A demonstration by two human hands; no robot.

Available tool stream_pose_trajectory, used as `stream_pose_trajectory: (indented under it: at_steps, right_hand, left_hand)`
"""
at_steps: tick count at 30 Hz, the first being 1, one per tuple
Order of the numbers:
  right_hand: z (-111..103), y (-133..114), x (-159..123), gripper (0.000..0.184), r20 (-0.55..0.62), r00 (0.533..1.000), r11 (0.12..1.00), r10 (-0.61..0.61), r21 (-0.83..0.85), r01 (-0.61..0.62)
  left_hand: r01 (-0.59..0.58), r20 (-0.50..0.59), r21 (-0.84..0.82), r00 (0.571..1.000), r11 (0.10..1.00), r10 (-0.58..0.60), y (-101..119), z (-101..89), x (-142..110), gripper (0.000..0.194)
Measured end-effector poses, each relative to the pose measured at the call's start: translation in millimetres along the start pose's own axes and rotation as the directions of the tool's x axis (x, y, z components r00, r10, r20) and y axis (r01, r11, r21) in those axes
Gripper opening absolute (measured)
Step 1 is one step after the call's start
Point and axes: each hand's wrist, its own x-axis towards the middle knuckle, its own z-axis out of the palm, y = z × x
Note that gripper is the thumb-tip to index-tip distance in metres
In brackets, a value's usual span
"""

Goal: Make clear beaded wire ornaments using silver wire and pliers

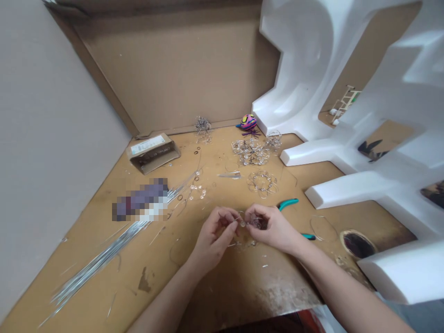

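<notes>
My left hand (218, 233) and my right hand (269, 225) meet near the front of the table. Between them is a thin wire piece with clear beads (243, 224), its ends pinched by the fingertips of each hand. More of its loops hang under my fingers, partly hidden. Teal-handled pliers (288, 203) lie beneath my right wrist, only their handles showing. Just beyond my hands rests a flower-shaped wire ring (262, 183) with beads. A group of loose clear beads (198, 191) is spread to the left of it.
A long bundle of straight wires (104, 256) lies at left, beside a small open cardboard box (154, 155). Looped wire pieces (251, 151) and a colourful ball (248, 122) sit at the back. White foam packaging (301, 60) juts in from the right, near a dark round hole (358, 244).
</notes>
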Motion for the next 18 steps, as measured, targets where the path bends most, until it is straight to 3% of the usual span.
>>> stream_pose_trajectory:
  at_steps: [8,18]
  right_hand:
    - [0.8,5.8,0.2,0.004,0.081,0.995,0.988,0.066,0.135,-0.076]
    - [-1.3,-0.4,0.8,0.007,0.118,0.993,0.975,0.025,0.214,-0.05]
  left_hand:
    - [0.022,0.008,0.028,1.0,0.999,-0.022,2.8,-0.1,-0.3,0.014]
    - [0.007,-0.032,-0.076,0.999,0.997,-0.009,1.6,-0.2,-1.6,0.012]
